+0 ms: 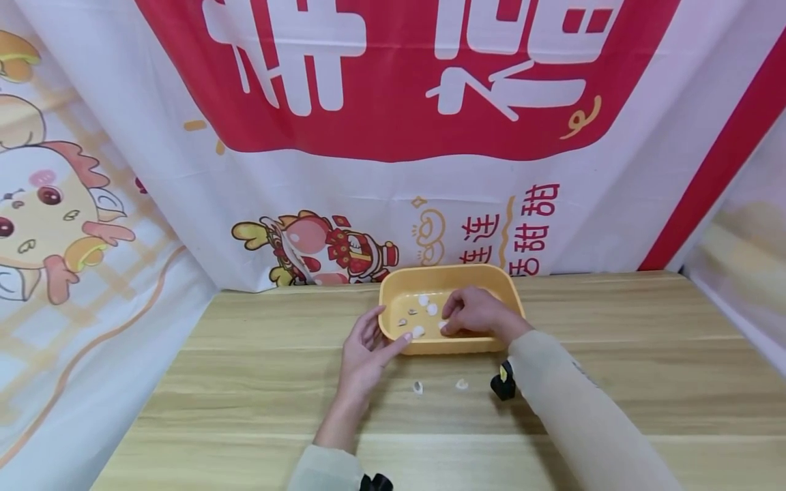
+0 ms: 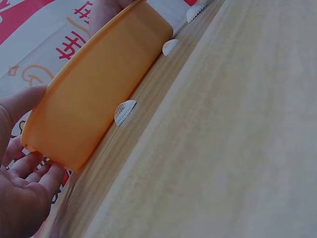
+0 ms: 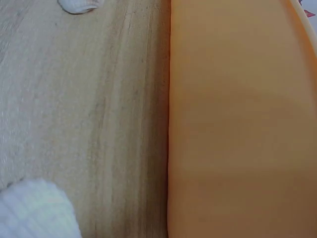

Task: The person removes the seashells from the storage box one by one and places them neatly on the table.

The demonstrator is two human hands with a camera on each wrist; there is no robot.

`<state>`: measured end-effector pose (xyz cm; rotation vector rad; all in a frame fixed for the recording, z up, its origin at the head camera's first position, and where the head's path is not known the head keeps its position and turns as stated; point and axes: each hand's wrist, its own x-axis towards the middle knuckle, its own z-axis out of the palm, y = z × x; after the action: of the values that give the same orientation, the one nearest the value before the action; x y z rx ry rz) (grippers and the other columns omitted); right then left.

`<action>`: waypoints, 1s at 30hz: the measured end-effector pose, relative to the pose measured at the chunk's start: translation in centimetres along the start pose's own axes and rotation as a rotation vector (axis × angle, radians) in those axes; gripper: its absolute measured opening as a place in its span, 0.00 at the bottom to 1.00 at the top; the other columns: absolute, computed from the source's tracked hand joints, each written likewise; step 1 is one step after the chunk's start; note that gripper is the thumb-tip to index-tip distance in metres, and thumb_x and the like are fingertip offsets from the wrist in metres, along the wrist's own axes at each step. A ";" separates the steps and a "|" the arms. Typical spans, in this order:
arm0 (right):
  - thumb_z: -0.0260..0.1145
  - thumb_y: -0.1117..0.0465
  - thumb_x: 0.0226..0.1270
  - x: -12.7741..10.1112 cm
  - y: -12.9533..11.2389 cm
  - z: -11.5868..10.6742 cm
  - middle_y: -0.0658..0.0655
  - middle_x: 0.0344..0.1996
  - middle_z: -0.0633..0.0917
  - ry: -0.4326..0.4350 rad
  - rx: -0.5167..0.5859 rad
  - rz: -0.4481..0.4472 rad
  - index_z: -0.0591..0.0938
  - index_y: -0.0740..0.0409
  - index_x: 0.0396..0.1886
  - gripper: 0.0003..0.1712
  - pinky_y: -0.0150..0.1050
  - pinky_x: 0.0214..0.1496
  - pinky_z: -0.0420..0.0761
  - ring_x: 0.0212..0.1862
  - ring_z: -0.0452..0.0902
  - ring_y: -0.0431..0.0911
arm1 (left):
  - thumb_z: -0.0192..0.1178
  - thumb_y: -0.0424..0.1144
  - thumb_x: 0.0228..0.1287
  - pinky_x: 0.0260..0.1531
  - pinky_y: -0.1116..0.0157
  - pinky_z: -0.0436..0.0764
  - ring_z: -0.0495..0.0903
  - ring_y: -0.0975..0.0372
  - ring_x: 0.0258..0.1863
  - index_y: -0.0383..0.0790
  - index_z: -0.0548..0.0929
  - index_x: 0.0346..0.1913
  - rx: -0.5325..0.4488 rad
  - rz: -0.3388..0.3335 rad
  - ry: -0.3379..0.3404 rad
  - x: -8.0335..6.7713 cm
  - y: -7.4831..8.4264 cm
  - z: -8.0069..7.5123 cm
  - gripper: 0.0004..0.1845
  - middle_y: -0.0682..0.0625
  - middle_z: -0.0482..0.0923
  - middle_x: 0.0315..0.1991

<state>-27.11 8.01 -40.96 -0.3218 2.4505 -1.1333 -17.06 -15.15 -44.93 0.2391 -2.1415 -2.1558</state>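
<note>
You are steadying the yellow tub (image 1: 457,279) with your left hand (image 1: 364,354), its fingers lying fairly straight against the near left corner and wall, not wrapped round anything; in the left wrist view the fingers (image 2: 29,171) are spreading under the rim, most likely so the tub does not slide on the smooth wooden table (image 1: 258,382).

Your right hand (image 1: 475,314) is reaching down inside the tub with its fingers curled at the floor, right among the small shells (image 1: 424,300) lying there. Whether it is actually pinching one I cannot tell, since the fingertips are hiding whatever is under them, and the right wrist view shows only the tub's outer wall and the table.

Two more shells are lying on the table just in front of the tub, one to the left (image 1: 418,387) and one to the right (image 1: 462,384), both apart from either hand. They are sitting close to the tub's wall, within easy reach.
</note>
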 end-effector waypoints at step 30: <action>0.83 0.58 0.58 0.0 0.5 0.1 0.53 0.36 0.88 0.063 -0.059 -0.020 0.88 0.54 0.34 0.10 0.36 0.48 0.79 0.43 0.80 0.46 | 0.83 0.38 0.56 0.82 0.51 0.71 0.72 0.47 0.79 0.50 0.76 0.75 0.000 -0.001 0.012 0.1 -0.2 0.1 0.43 0.42 0.74 0.78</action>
<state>-27.05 8.29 -41.42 -0.3341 2.5449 -1.0964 -17.13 -15.08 -45.10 0.2529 -2.1348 -2.1496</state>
